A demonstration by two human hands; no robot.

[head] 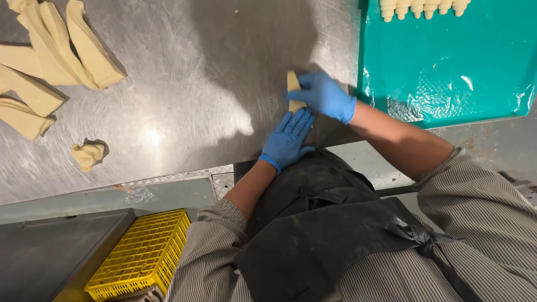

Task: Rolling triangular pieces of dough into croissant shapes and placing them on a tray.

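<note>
Dough piece [293, 89] worked on the steel table [196, 84].
It is pinched at its far end by the right hand [327, 96]; its near end is pressed by the flat, open left hand [288, 140], beside the teal tray [447, 61].

Light falls from overhead and a little behind the wearer, bright but uneven. The steel table [184, 84] takes a soft glare patch near the centre, at about 8 o'clock from the picture's middle, with fine scratches catching the light around it. A broad dark shadow of the person spreads from 12 o'clock down to the gloved hands. The teal sheet [447, 61] at 2 o'clock shines with small white glints along its crinkled lower edge. The dough strips [50, 61] at 10 o'clock cast short, dark shadows to their right. The lower third is dimmer. Focus is fair throughout; straight edges bow slightly toward the corners
</note>
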